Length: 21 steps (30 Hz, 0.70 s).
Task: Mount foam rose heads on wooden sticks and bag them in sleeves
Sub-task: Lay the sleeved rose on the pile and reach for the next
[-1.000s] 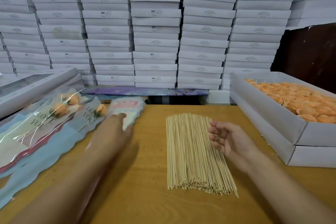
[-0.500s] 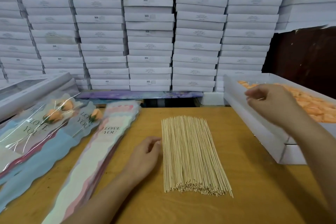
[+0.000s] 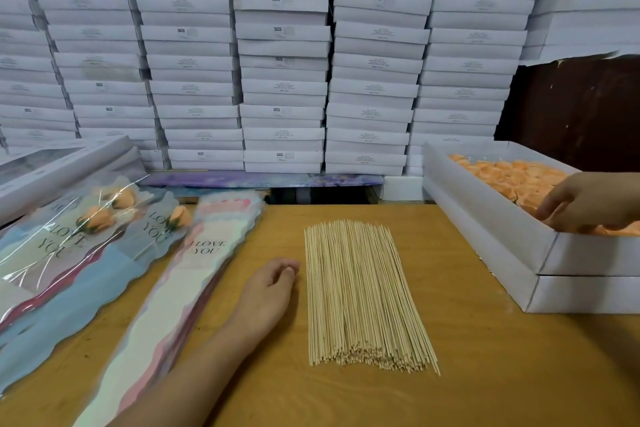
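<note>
A pile of thin wooden sticks (image 3: pixel 360 291) lies in the middle of the wooden table (image 3: pixel 485 367). My left hand (image 3: pixel 266 291) rests on the table just left of the sticks, fingers loosely curled, holding nothing. My right hand (image 3: pixel 595 199) reaches into the white box (image 3: pixel 485 218) at the right, fingertips down among the orange foam rose heads (image 3: pixel 512 177); I see nothing gripped. A stack of empty "I LOVE YOU" sleeves (image 3: pixel 194 274) lies left of my left hand. Bagged roses (image 3: pixel 95 218) lie further left.
A wall of stacked white boxes (image 3: pixel 284 62) closes off the back of the table. Another flat box (image 3: pixel 62 163) sits at the far left behind the bagged roses. The rose box rests on a second white box (image 3: pixel 588 295).
My left hand left the sleeves and settled beside the sticks. My right hand rose from the sticks, travelled right and dropped into the rose box.
</note>
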Tool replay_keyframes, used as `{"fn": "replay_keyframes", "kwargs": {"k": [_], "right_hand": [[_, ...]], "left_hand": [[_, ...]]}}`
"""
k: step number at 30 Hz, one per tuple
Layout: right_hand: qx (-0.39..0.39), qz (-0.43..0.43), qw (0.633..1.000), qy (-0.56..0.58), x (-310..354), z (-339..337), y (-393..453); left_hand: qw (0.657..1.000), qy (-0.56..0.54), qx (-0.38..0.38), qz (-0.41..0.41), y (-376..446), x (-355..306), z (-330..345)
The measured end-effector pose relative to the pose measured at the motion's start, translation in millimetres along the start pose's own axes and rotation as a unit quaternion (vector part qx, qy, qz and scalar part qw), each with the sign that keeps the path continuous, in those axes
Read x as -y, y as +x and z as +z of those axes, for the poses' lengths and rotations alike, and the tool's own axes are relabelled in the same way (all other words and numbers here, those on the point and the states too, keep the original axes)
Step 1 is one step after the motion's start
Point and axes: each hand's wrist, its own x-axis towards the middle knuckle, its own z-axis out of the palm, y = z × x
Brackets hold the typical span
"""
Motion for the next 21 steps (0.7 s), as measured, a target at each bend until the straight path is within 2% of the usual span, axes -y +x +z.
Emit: {"fn": "replay_keyframes", "kwargs": {"k": [3,11,17,21], "right_hand": [[-0.009,-0.010,1.000,-0.014,3.3,7.7,2.2],[-0.099,-0.020,0.992,-0.078,3.8,17.8,4.2],[-0.183,-0.008,0.981,-0.057,11.8,3.9,-8.4],[-0.276,-0.071,0.958,0.035,30.0,-3.9,-32.2]], "left_hand": [[1.000,0.006,0.004,0.003,-1.0,0.7,-0.4],[1.000,0.016,0.001,0.008,-4.1,-3.2,-0.3],[1.000,0.019,0.005,0.011,-5.5,-4.5,-0.6],[1.000,0.000,0.011,-0.001,-7.4,-7.9,-1.0]]}}
